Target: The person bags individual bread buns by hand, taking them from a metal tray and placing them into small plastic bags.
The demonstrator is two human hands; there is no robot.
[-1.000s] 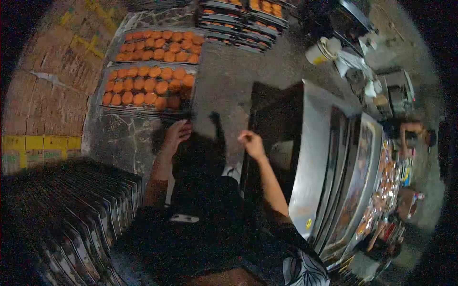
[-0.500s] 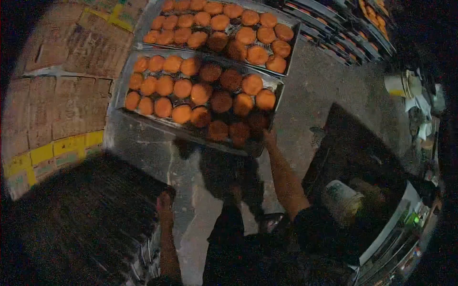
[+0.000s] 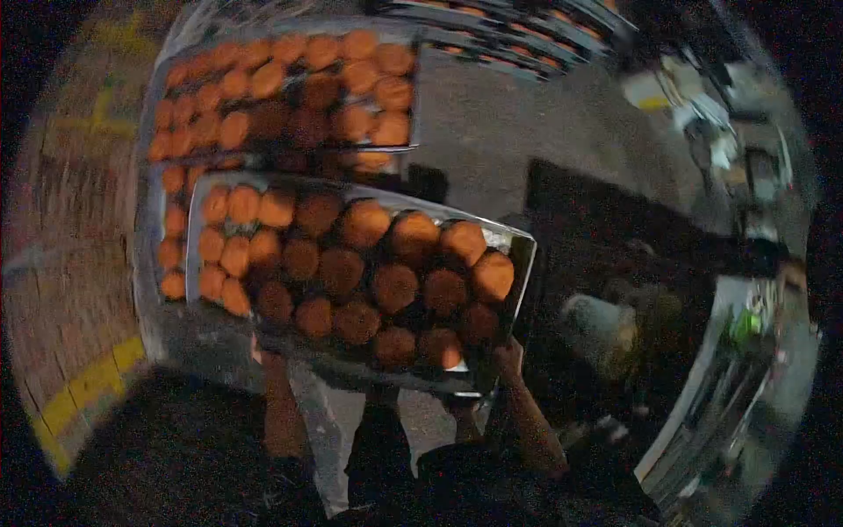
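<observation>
A metal baking tray [image 3: 518,307] full of round, orange-brown buns [image 3: 395,285] hangs in front of me, lifted off the stack and angled. Its right corner is in the grip of my right hand [image 3: 507,360]. At the left part of the near edge is my left hand [image 3: 260,347], its fingers partly hidden by the tray. Below the lifted tray, more buns [image 3: 172,227] show on a lower tray at the left. Beyond it lies another tray [image 3: 414,105] with rows of the same buns. A dark shadow covers the middle of the trays.
Cardboard boxes [image 3: 79,246] with yellow bands are stacked along the left. At the far top stands a rack of trays [image 3: 518,39]. A pale bucket [image 3: 593,321] is at the right, near a cluttered shelf [image 3: 702,378]. Concrete floor [image 3: 492,123] shows beyond.
The nearer tray has come up off the stack toward me, uncovering buns beneath. My left hand has moved from the dark area at left to the tray's near edge. The view has shifted right.
</observation>
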